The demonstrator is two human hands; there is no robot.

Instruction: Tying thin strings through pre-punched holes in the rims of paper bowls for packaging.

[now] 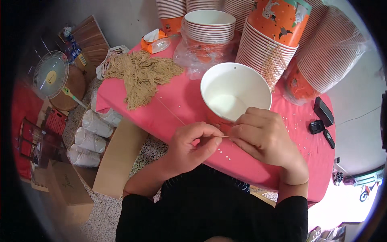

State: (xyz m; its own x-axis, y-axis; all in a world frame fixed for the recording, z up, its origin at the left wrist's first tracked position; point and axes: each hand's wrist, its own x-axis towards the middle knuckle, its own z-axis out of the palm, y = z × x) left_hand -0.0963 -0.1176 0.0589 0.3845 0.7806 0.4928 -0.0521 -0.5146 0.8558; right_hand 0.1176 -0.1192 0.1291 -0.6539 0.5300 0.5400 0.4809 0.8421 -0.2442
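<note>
A large paper bucket (250,84), white inside and orange outside, stands open-topped just beyond my hands. One small dark hole shows in its far wall near the rim. My left hand (189,145) pinches a thin tan cord (224,136) between thumb and forefinger. Close beside it, my right hand (262,135) is closed on the same cord, against the bucket's near side. The fingers hide most of the cord there. A tangled bundle of tan cords (141,74) lies at the table's left, and a single strand stretches from it toward my left hand.
Stacks of nested paper buckets (209,26) line the back of the pink-covered table (161,125). Taller orange stacks (278,24) stand behind the bucket, some in plastic. Small white dots are scattered over the cloth. A remote control (329,139) lies at right; wrapped white stacks (86,139) stand below left.
</note>
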